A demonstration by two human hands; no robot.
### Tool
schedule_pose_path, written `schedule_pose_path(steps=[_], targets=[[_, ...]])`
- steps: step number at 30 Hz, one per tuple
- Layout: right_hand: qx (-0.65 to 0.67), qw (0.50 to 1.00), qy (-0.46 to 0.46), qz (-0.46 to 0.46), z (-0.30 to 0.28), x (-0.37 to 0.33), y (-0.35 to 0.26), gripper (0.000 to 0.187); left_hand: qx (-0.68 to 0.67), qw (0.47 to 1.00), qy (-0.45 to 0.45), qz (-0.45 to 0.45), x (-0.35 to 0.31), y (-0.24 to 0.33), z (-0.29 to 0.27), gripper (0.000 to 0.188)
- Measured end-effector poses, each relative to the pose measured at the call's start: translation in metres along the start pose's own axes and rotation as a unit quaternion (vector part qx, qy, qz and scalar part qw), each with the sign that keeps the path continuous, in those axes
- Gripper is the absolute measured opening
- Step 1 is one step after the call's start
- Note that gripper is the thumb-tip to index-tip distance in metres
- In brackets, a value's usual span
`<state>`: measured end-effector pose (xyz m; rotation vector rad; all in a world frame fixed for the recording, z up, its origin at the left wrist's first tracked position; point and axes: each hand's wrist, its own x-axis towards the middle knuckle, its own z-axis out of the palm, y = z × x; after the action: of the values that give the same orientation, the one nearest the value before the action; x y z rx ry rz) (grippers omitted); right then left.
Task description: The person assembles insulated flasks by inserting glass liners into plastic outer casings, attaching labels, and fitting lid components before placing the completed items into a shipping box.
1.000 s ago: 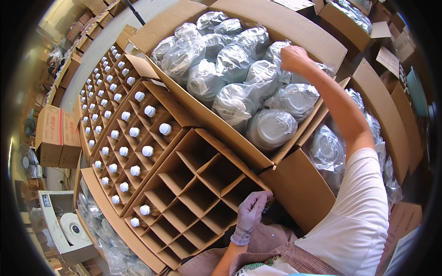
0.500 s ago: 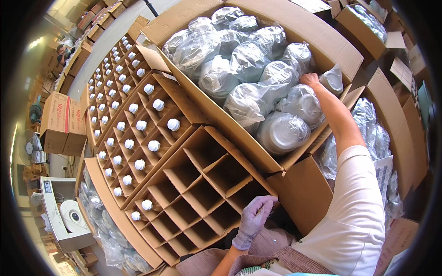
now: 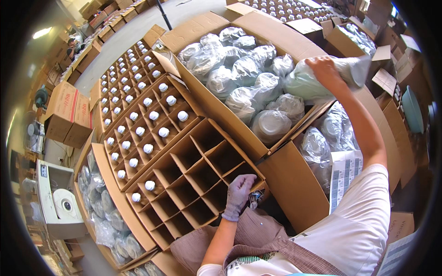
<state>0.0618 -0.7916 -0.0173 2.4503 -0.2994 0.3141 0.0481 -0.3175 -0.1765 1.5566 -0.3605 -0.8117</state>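
Note:
My bare right hand (image 3: 322, 69) grips a long, pale container (image 3: 304, 83) in clear plastic wrap, raised over the right edge of a large open carton (image 3: 221, 117). The loose end of the wrap sticks out to the right. Inside that carton lie several bagged, round-ended containers (image 3: 271, 126). My left hand (image 3: 240, 188), in a light purple glove, is at the near right corner of a divided carton (image 3: 193, 177). Its fingers are curled together; what they hold, if anything, is hidden. A small shiny object (image 3: 256, 198) is close beside it. White-capped bottles (image 3: 150, 185) fill two of the divided carton's left cells.
Farther left, divided cartons hold rows of white-capped bottles (image 3: 140, 131). An open carton of bagged containers (image 3: 322, 145) is by my right arm, with a printed sheet (image 3: 345, 172). Another carton (image 3: 122, 198) is at left, near a white machine (image 3: 60, 198). A person (image 3: 71, 48) is far off.
My right hand has lifted the wrapped container out of the large carton, up and to the right. My left hand has shifted slightly left and up. The whole view has turned a little.

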Motion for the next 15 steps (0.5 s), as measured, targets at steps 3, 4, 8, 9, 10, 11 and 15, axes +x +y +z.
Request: schedule_pose_path(steps=[3,4,8,9,10,11,15], targets=[[0.039,0.991,0.115,0.062,-0.096,-0.03,0.012,0.043,-0.098,0.991,0.073,0.046,-0.008,-0.023,-0.016,0.026],[0.109,0.975,0.177,0.077,-0.123,-0.044,0.017,0.047,-0.139,0.985,0.08,0.07,-0.005,-0.03,-0.026,0.025],[0.429,0.856,0.222,0.184,-0.203,-0.1,-0.026,0.044,-0.176,0.953,0.186,0.16,-0.038,0.01,-0.074,0.037],[0.475,0.825,0.245,0.184,-0.207,-0.113,-0.046,0.042,-0.185,0.951,0.174,0.177,-0.061,0.041,-0.096,0.045],[0.488,0.806,0.284,0.18,-0.208,-0.123,-0.079,0.037,-0.174,0.932,0.214,0.234,-0.082,0.066,-0.116,0.05],[0.532,0.783,0.238,0.214,-0.229,-0.13,-0.116,0.036,-0.158,0.909,0.253,0.293,-0.108,0.092,-0.134,0.055],[0.824,0.491,0.214,0.184,-0.276,-0.185,-0.27,0.032,-0.167,0.867,0.242,0.402,-0.241,0.198,-0.154,0.07]])
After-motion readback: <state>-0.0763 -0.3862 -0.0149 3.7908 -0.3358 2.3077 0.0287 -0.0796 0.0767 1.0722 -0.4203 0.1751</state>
